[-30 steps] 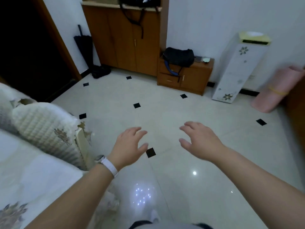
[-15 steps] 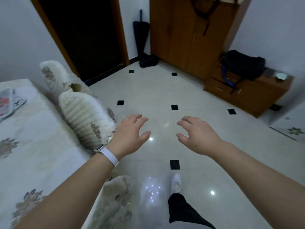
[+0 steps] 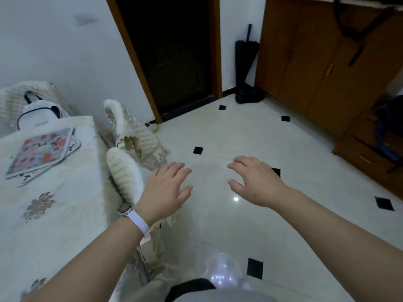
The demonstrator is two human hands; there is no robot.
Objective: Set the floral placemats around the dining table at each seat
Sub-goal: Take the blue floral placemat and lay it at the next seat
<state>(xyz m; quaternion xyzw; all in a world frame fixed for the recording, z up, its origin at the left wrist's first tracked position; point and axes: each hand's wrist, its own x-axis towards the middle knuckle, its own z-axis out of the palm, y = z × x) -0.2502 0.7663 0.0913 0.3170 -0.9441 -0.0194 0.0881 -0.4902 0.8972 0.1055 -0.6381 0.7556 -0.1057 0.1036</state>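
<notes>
A stack of floral placemats [image 3: 42, 152] with pink and red flowers lies on the dining table [image 3: 54, 214], which is covered with a cream embroidered cloth, at the left. My left hand [image 3: 166, 190], with a white watch on its wrist, hovers palm down over the table's right edge, fingers spread and holding nothing. My right hand [image 3: 255, 182] floats over the floor to the right, also spread and holding nothing. Both hands are well to the right of the placemats.
Two chairs with cream quilted covers [image 3: 128, 136] stand along the table's right side. A white bag [image 3: 37, 115] sits on a chair at the far end. Beyond are a dark doorway [image 3: 174, 53], a black umbrella [image 3: 245, 62], a wooden cabinet [image 3: 316, 62] and tiled floor [image 3: 239, 131].
The view has swung left: the table, the placemats and the far chair have come into sight, and the cabinet has slid to the right. Both hands stay spread and hold nothing.
</notes>
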